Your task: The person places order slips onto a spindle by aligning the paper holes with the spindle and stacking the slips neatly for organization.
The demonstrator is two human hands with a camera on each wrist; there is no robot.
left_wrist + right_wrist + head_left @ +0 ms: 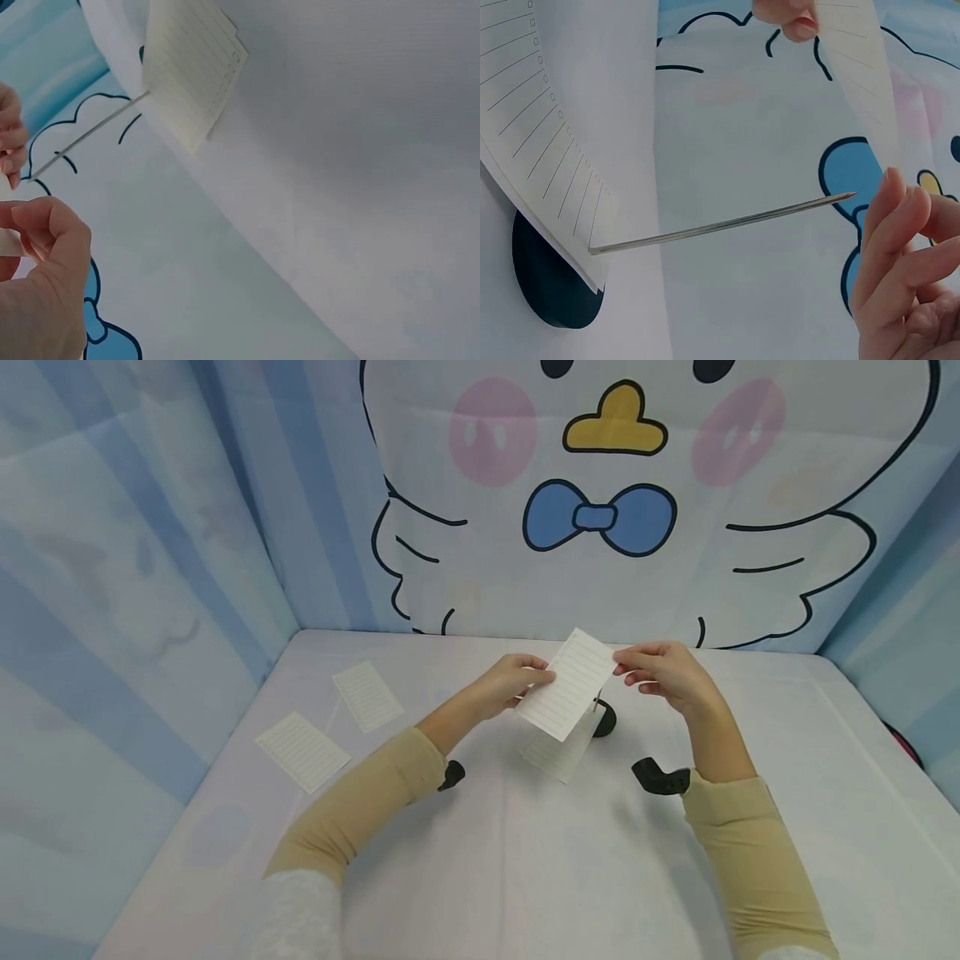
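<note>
Head view: the bill spike [606, 720] is the holder here, black round base on the white-covered counter [495, 860], lined sheets on its rod [558, 756] lying over part of the base. Held sheet [567, 685], lined, is up above it, btwn the hands. L hand [512, 682]: grip clamped on the sheet's L edge, thumb on top. R hand [667, 672]: grip pinches the upper R corner, fingertips together there. Two loose sheets [367, 696] lie on the counter to the L, near each other. Most of the rod is hidden behind the held sheet; only a short bit shows. Black wrist mount [660, 777] at R sleeve; L one partly hidden by the arm.

L wrist view: rod shows long & slim here, rising clear of the impaled sheets, whose offset corner suggests >1 layer; exact no. can't be told. Base is just a dark sliver at the sheets' edge. L hand, R hand & held sheet are all cut off at the L edge, so R fingertips' contact is hard to make out.

R wrist view: best look at the spike: rod leaves the sheets near one end, pointed tip w/ reddish tint, apart from the held sheet & near R hand. Base partly covered by sheets. R thumb mostly hidden; L hand cut off at top.
</note>
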